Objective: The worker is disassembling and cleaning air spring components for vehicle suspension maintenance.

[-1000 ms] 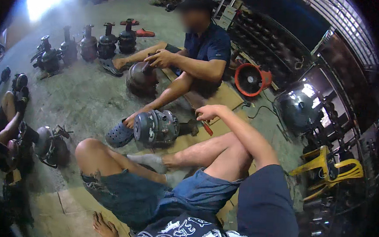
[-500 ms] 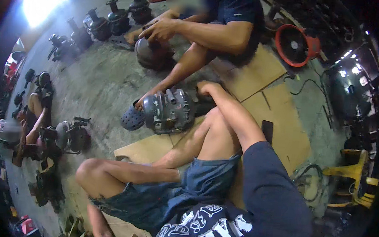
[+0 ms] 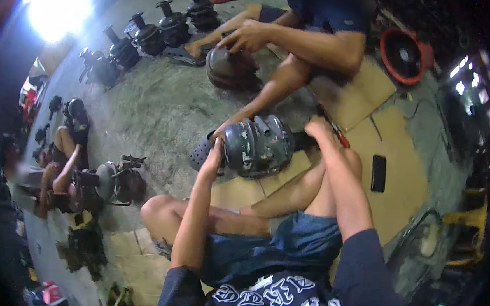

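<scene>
A dark, scuffed, ribbed cylindrical metal housing (image 3: 256,145) lies on its side in front of my bent legs, on cardboard. Against its left end is my left hand (image 3: 215,159), its fingers stretched upward. My right hand (image 3: 315,127) is closed beside a dark narrower part at the housing's right end; whatever is in its fingers is hidden. A red-handled object (image 3: 342,140) shows just beyond that hand. Across from me a co-worker reaches one hand (image 3: 222,132) to the housing's left end and rests the other (image 3: 246,36) on a second rounded dark housing (image 3: 231,68).
Several dark flanged housings (image 3: 173,26) stand in a row at the far left. A black phone (image 3: 378,173) lies on the cardboard (image 3: 403,188) at right. A red round fan (image 3: 402,56) stands behind. Another person sits at left near metal parts (image 3: 121,180).
My left arm has come up from low at the left, and its hand now touches the housing. My right hand stays near the housing's right end. The whole view has shifted.
</scene>
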Action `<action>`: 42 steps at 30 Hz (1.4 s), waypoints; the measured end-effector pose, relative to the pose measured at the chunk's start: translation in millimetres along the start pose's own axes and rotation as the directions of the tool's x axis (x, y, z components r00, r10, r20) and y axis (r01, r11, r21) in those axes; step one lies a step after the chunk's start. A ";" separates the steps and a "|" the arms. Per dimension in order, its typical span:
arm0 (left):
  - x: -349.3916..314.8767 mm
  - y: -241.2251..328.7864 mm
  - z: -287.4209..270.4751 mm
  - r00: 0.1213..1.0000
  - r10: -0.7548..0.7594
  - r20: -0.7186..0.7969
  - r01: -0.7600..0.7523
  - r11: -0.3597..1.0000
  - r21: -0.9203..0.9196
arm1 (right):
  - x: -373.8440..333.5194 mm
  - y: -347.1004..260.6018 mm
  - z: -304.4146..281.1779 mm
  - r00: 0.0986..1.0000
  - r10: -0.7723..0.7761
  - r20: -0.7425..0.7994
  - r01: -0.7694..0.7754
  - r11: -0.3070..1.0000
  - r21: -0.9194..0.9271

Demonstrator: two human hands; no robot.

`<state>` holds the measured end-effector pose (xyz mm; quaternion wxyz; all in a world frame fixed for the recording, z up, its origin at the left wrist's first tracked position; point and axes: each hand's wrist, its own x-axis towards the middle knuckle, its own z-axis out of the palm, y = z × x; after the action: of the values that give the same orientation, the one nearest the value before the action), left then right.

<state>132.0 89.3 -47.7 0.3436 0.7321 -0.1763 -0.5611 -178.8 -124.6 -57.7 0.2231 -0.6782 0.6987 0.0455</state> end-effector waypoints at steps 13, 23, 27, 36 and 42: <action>64.0 -86.2 -33.3 0.954 -0.214 -0.211 -0.169 0.197 -0.966 | 35.2 19.6 40.8 0.997 -0.073 -0.008 0.070 0.984 -0.166; 37.1 -57.3 48.8 0.996 0.062 0.065 0.004 0.693 -0.721 | -1.8 11.0 26.2 0.868 -0.488 -0.092 0.452 0.854 -0.257; 48.9 -53.9 45.7 0.992 0.109 -0.071 -0.128 0.743 -0.657 | 6.8 7.3 48.6 0.832 -0.552 0.047 0.530 0.818 0.226; 71.2 -69.3 52.7 0.971 0.190 -0.147 -0.231 0.564 -0.793 | 70.7 50.7 111.1 0.778 -0.628 -0.016 0.624 0.775 -0.100; 66.9 -70.8 64.1 0.970 0.146 -0.194 -0.241 0.485 -0.841 | 57.7 58.7 95.5 0.836 -0.544 -0.076 0.549 0.830 0.095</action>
<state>83.1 76.3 -152.8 0.7294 0.4668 0.0600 -0.4964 -210.6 -138.7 -178.9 0.2490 -0.8367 0.4820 -0.0754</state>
